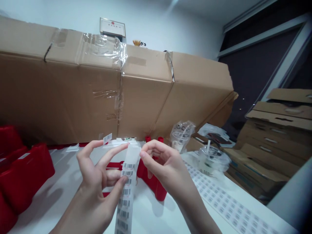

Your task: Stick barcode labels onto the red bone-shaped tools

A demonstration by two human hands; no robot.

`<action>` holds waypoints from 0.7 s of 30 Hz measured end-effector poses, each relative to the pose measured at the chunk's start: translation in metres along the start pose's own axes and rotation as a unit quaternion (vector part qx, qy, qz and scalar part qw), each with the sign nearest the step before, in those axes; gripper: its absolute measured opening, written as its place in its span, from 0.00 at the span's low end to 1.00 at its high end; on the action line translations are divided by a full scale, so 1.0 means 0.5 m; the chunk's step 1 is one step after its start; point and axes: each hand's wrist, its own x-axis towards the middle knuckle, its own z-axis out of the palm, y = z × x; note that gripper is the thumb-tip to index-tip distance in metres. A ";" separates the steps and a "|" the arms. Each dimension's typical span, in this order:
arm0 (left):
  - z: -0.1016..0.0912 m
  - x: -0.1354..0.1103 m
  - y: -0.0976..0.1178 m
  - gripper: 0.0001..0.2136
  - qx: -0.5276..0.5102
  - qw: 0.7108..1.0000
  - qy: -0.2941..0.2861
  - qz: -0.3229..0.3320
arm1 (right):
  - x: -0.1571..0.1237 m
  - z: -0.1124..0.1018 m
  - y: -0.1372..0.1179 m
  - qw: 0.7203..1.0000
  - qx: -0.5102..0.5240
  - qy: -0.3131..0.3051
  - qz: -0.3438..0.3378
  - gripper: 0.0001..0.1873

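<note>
Barcode strip (125, 198) hangs in a long white ribbon between both hands, just above the white table (156, 217), its bare backing end at the top and printed labels running down toward the bottom of the view. Left hand (94, 172) grips it partway down, with the thumb pressed on the printed face and the fingers closed behind it. Higher up, one finger of that hand stands apart from the strip and carries a small label (107, 138), peeled free and stuck on near the fingertip. Right hand (162, 164) sits beside the strip's top end, fingers curled inward and thumb and fingertips drawn close together; a fingertip touches the edge of the bare backing, but whether that hand is clamped on the paper I cannot tell. Red rack (151, 180) stands on the table directly beneath the hands, and red bins (26, 175) line the left side. To the right, a printed sheet of barcodes (226, 204) lies flat on the table, near a plastic cup with a straw (211, 159) and a second cup in a clear bag (181, 136). Large carton (80, 97), patched with clear tape, lies along the table's far side, and flattened cartons (265, 152) are stacked at the right, with a framed certificate (112, 27) on the wall above
</note>
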 end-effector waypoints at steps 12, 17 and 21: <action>-0.018 0.027 0.012 0.36 0.175 0.980 -0.092 0.009 | 0.010 -0.035 0.007 0.997 0.026 0.039 -0.053 0.12; -0.026 0.039 0.026 0.43 0.101 0.985 -0.140 -0.019 | 0.024 -0.029 0.031 1.000 0.018 -0.003 -0.003 0.14; -0.046 0.041 0.036 0.43 0.126 0.967 -0.214 -0.056 | 0.030 -0.035 0.039 0.998 0.023 -0.045 0.030 0.15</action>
